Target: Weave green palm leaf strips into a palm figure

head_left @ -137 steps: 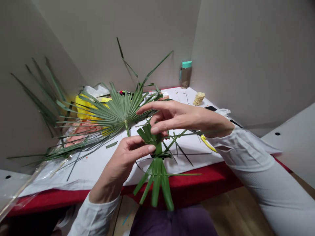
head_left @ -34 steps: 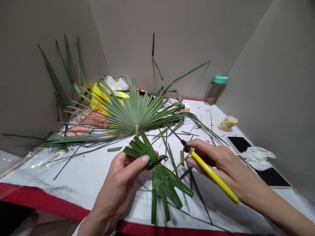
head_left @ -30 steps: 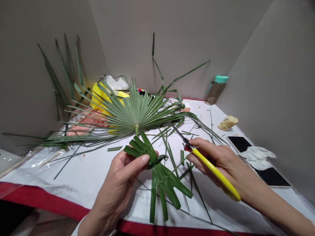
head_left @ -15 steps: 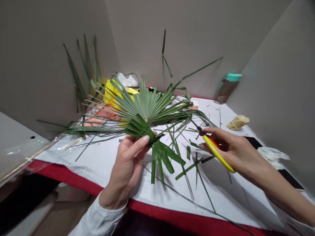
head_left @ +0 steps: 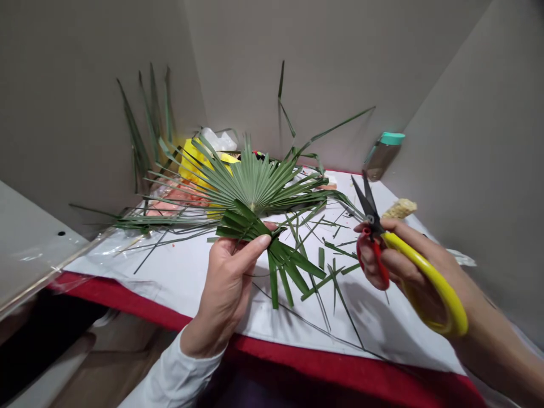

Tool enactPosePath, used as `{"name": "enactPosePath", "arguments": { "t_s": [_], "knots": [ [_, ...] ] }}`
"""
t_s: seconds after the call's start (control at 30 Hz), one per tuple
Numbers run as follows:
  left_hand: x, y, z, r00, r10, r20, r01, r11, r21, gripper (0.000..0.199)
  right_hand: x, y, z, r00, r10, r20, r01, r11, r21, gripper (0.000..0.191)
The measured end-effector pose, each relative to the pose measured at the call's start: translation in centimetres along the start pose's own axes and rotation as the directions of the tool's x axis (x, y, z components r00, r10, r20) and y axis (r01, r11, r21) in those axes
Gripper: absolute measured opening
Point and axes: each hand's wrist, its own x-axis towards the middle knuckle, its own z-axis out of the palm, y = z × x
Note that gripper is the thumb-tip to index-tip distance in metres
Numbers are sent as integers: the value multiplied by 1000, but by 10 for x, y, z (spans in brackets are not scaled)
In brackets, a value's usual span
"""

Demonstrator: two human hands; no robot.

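Observation:
My left hand (head_left: 232,272) pinches a woven palm-leaf piece (head_left: 293,263) between thumb and fingers, near its knotted middle. Flat strips fan out from it to the upper left and to the lower right. Over on the right, my right hand (head_left: 408,266) is closed around scissors (head_left: 372,218) with one red and one yellow handle. Their dark blades point up and stand slightly apart, with nothing between them. Behind the woven piece lies a large fan-shaped palm leaf (head_left: 259,178) with long narrow blades.
Cut leaf strips (head_left: 334,283) are scattered over the white table cover (head_left: 297,340), which has a red border. At the back left are a yellow bag (head_left: 190,161) and pinkish material in clear plastic. A bottle with a turquoise lid (head_left: 391,139) and a pale yellowish lump (head_left: 399,208) stand right.
My right hand has turned the scissors upright and moved a little right, so their parted blades now show. My left hand still holds the woven piece, shifted slightly right.

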Motion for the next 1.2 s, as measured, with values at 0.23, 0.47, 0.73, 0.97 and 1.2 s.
{"name": "enactPosePath", "arguments": {
  "t_s": [0.23, 0.47, 0.73, 0.97, 1.2],
  "knots": [
    [-14, -7, 9, 999, 27, 16, -28, 998, 53, 18, 2, -22, 39, 995, -49, -83, 69, 966, 250, 40],
    [-21, -7, 17, 999, 32, -39, -31, 999, 27, 17, -4, -29, 53, 995, -20, -97, 50, 949, 312, 48],
    [-22, -4, 22, 999, -47, 6, 47, 996, -69, 20, -17, -21, 62, 997, 18, -72, 2, 964, 265, 42],
    [-23, 4, 22, 968, -244, 65, 251, 957, -144, 13, -27, -20, 61, 996, 21, -85, 4, 959, 283, 38],
    [-28, 2, 11, 954, -286, 95, 299, 934, -194, 16, -34, -17, 57, 978, 55, -201, 5, 958, 287, 37]
  ]
}}
